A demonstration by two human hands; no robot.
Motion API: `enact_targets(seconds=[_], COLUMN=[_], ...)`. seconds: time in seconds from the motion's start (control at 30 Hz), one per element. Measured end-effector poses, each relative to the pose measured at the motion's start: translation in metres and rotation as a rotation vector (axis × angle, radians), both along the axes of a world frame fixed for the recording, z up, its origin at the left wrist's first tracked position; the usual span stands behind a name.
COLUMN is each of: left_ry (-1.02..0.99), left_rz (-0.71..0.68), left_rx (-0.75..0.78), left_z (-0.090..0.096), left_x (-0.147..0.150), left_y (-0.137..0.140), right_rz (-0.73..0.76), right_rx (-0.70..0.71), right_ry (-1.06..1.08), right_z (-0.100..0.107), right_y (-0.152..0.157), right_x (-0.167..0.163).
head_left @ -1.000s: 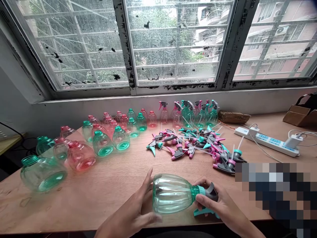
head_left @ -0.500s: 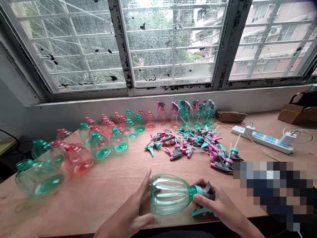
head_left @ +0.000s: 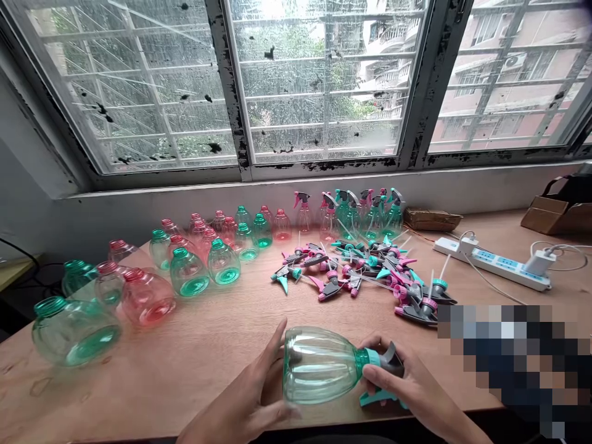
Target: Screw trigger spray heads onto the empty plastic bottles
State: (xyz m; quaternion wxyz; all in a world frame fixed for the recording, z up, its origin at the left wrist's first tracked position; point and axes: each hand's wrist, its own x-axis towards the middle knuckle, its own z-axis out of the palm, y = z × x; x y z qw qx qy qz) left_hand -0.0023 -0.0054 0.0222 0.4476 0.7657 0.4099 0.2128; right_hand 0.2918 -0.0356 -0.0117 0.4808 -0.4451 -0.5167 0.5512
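Note:
A clear green spray bottle (head_left: 321,365) lies sideways in the air over the table's front, its base to the left. My right hand (head_left: 393,376) is closed round its neck and the grey-and-teal trigger sprayer (head_left: 390,359), thumb on the teal collar. The sprayer sits on the bottle's mouth, with the teal trigger pointing down. At the base, my left hand (head_left: 256,385) is spread, thumb below and fingers above; whether it touches the bottle I cannot tell. Beyond lies a heap of loose pink and teal trigger sprayers (head_left: 330,287).
Several open green and pink bottles (head_left: 189,274) stand along the left and back of the wooden table (head_left: 194,351). Spray bottles with heads fitted (head_left: 328,219) stand by the wall. To the right are a white power strip (head_left: 493,262), a brown package (head_left: 432,219) and a cardboard box (head_left: 555,206).
Very little differs. The whole view has shifted slightly, and both hands keep the same pose about the green bottle.

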Motion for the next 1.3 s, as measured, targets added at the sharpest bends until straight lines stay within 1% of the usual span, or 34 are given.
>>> enact_targets(seconds=[0.07,0.13,0.3,0.43,0.5,0.6,0.7,0.87,1.0,1.1,1.17,1.3], left_ry=[-0.042,-0.038,0.089,0.043,0.02,-0.02,-0.024,0.05,0.056,0.031,0.03,0.077], left_rz=[-0.002,-0.011,-0.009,0.001,-0.006,-0.043,-0.07,-0.051,-0.061,-0.076,-0.058,-0.038], left_rx=[-0.027,-0.029,0.038,0.05,0.027,-0.014,-0.001,0.048,0.056,0.045,0.033,0.042], left_z=[0.0001,-0.0011,-0.004,-0.002,-0.0008,-0.0006,-0.0028,-0.0044,-0.0026,-0.0019,-0.0017,-0.0017], left_x=[0.0004,-0.0009,-0.0044,-0.0011,0.0002,-0.0016,-0.006,-0.0073,-0.0054,-0.0048,-0.0046,-0.005], left_y=[-0.0002,0.0006,0.0026,0.0012,0.0011,0.0027,0.0048,0.005,0.003,0.0026,0.0029,0.0033], right_rz=[-0.012,-0.026,-0.041,-0.041,-0.037,-0.025,-0.021,-0.049,-0.066,-0.063,-0.053,-0.032], right_rx=[-0.012,-0.012,-0.003,0.008,0.019,0.029,0.033,0.001,-0.041,-0.011,0.012,0.014], right_ry=[0.015,0.043,0.061,0.039,0.029,0.024,0.029,0.048,0.065,0.045,0.037,0.023], right_z=[0.0016,0.0027,0.0026,0.0024,0.0025,0.0022,0.0013,0.0016,0.0027,0.003,0.0028,0.0021], right_y=[-0.0003,-0.0004,0.0003,0.0003,0.0003,0.0005,0.0009,0.001,0.0011,0.0012,0.0011,0.0007], right_x=[-0.0008,-0.0016,-0.0023,-0.0017,-0.0013,-0.0007,-0.0004,-0.0001,-0.0001,-0.001,-0.0017,-0.0025])
